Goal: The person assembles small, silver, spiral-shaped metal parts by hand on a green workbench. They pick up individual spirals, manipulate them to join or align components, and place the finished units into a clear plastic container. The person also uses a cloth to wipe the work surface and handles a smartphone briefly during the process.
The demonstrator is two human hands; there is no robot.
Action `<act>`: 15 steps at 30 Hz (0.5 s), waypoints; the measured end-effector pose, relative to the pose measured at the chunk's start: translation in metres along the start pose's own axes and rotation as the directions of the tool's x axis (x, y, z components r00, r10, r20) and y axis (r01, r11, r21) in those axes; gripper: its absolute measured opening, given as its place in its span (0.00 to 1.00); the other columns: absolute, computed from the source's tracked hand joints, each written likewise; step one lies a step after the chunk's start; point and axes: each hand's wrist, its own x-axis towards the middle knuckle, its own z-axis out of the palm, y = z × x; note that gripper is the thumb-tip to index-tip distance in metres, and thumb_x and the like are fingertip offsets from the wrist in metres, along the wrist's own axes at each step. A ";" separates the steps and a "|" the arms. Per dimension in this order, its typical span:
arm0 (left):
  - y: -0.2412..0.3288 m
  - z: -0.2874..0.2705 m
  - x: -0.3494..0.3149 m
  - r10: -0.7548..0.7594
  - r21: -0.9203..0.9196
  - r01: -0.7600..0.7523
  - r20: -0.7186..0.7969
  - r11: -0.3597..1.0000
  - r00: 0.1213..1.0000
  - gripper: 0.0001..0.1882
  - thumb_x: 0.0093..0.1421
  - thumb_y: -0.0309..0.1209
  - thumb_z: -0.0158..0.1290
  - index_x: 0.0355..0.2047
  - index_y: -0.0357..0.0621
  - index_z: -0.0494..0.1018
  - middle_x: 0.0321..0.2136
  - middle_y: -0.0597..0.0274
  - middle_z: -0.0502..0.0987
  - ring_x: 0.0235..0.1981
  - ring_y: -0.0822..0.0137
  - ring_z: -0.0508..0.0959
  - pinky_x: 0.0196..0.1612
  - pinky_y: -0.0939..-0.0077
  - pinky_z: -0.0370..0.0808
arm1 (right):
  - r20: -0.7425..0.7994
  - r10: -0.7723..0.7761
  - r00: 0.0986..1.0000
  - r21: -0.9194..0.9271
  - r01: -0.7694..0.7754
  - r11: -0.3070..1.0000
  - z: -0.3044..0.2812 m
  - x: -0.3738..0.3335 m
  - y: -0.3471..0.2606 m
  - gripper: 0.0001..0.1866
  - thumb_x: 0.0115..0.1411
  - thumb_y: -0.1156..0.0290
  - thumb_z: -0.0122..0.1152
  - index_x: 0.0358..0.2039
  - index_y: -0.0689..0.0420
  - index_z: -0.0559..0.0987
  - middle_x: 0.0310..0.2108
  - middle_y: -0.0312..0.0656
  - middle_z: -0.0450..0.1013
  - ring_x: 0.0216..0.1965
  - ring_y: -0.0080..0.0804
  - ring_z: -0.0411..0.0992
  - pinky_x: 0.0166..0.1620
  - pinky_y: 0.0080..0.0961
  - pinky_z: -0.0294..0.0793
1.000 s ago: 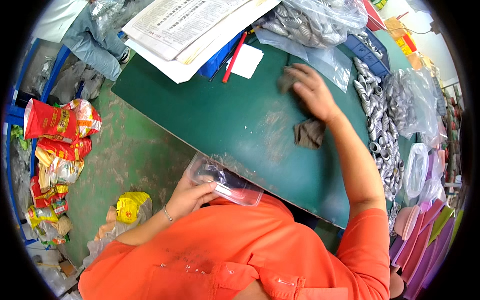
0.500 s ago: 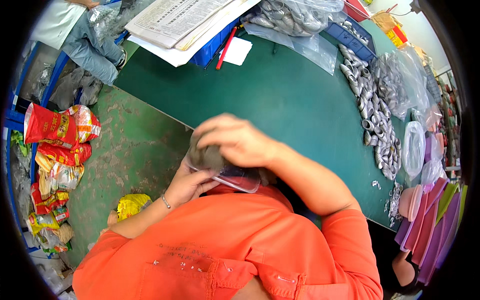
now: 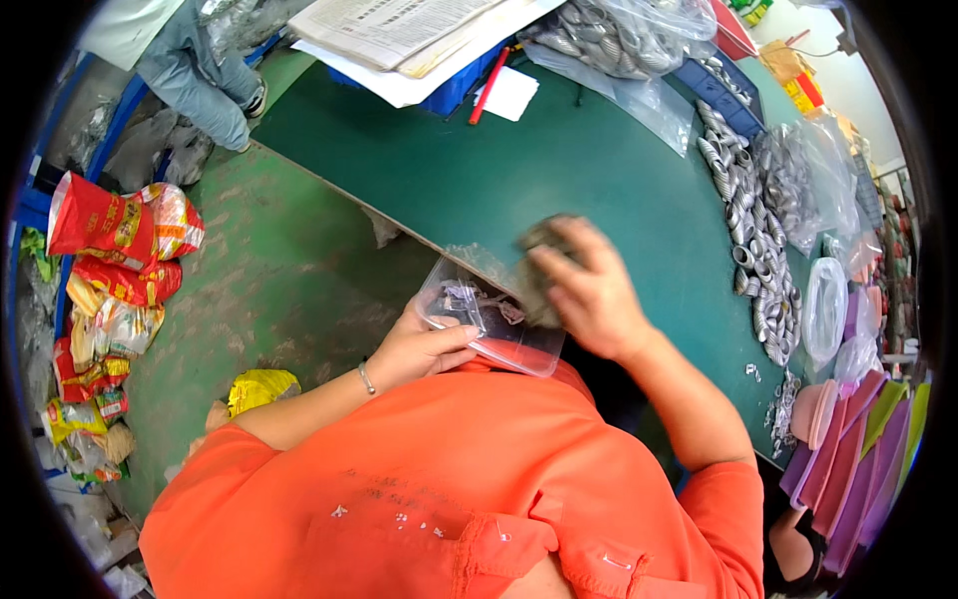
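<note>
Tub, clear plastic w/ scraps inside, is at near edge of green-topped table; L hand pinches its near side, prob. to steady it. R hand clutches bunched grey-brown rag at same edge.

A second ago I had the right hand far over the table, between 1 and 2 o'clock from the tray; half a second ago it covered the tray. Now it has drawn aside, gripping the cloth at the tray's 2 o'clock. The tabletop's brownish smear and the separate cloth lying there have gone. I now see whitish scraps inside the tray.
</note>
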 end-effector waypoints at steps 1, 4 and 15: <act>0.004 0.001 -0.003 0.020 0.008 -0.020 0.018 1.000 1.000 0.39 0.57 0.20 0.54 0.63 0.54 0.47 0.43 0.64 0.69 0.44 0.70 0.73 0.47 0.69 0.76 | 0.005 -0.085 0.996 0.055 0.084 0.995 0.014 0.011 -0.018 0.22 0.43 0.77 0.63 0.43 0.58 0.77 0.53 0.55 0.64 0.57 0.55 0.62 0.58 0.43 0.63; 0.010 0.000 -0.008 0.084 -0.030 -0.082 0.072 0.996 0.994 0.34 0.57 0.20 0.53 0.60 0.59 0.55 0.47 0.66 0.66 0.47 0.69 0.72 0.47 0.66 0.76 | -0.049 -0.195 0.980 0.364 0.199 0.910 0.044 0.037 -0.054 0.18 0.44 0.81 0.59 0.40 0.59 0.78 0.52 0.54 0.66 0.55 0.53 0.63 0.56 0.42 0.65; 0.020 -0.036 -0.011 0.192 -0.136 -0.206 -0.112 0.969 0.975 0.44 0.58 0.22 0.54 0.66 0.46 0.37 0.43 0.56 0.71 0.47 0.61 0.74 0.53 0.56 0.72 | -0.151 -0.230 0.961 0.193 0.257 0.947 0.067 0.095 -0.051 0.18 0.48 0.81 0.54 0.42 0.62 0.76 0.46 0.55 0.68 0.47 0.53 0.67 0.48 0.44 0.67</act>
